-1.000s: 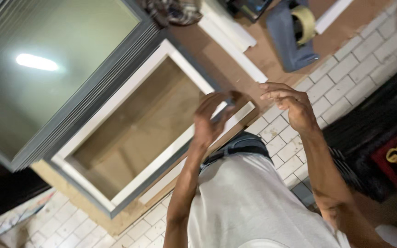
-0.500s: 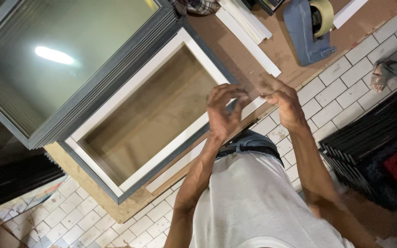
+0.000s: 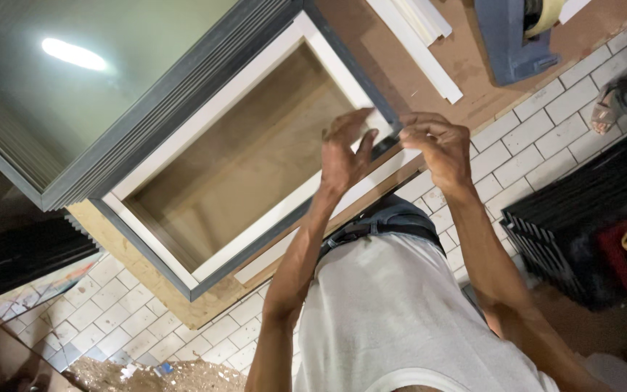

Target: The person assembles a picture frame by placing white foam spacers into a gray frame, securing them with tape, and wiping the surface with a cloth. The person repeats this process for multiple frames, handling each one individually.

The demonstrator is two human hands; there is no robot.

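A grey picture frame (image 3: 183,279) with a white inner border lies flat on a brown workboard (image 3: 466,65), its opening showing bare wood. Both hands meet at the frame's near right corner. My left hand (image 3: 344,149) presses on that corner with its fingers spread over the white border. My right hand (image 3: 435,145) is curled around the grey outer edge of the same corner, thumb towards the left hand. What lies directly under the fingers is hidden. My white shirt and belt fill the lower middle.
A stack of grey glazed frames (image 3: 103,87) overlaps the top left, reflecting a lamp. White strips (image 3: 415,43) and a blue tape dispenser (image 3: 517,36) lie on the board. A stack of black frames (image 3: 582,218) stands on the white-tiled floor (image 3: 132,319); another person's sandalled foot (image 3: 611,109) is at the right.
The view has shifted, bringing the frame and hands closer. Both hands stay at the frame's corner, now drawn tighter together on it.
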